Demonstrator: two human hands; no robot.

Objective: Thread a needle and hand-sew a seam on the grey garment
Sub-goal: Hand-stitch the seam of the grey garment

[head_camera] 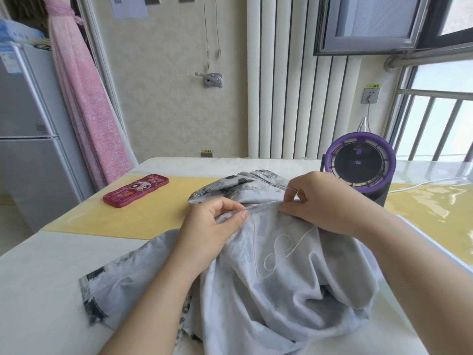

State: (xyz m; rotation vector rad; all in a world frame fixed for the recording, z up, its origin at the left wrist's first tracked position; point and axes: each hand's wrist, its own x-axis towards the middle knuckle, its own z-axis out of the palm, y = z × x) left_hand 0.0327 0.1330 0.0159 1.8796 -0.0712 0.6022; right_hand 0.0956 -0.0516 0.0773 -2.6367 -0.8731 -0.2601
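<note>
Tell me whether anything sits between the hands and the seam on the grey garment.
Nothing visible does. The left hand pinches a fold of the grey garment, the right hand pinches the needle at it; the phone and fan stand clear.

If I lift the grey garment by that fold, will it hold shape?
Likely floppy: the grey garment drapes in folds, bunched where the left hand pinches it. Probably light, slippery given its sheen. The thread looped on it, leading to the needle in the right hand, may drag.
</note>
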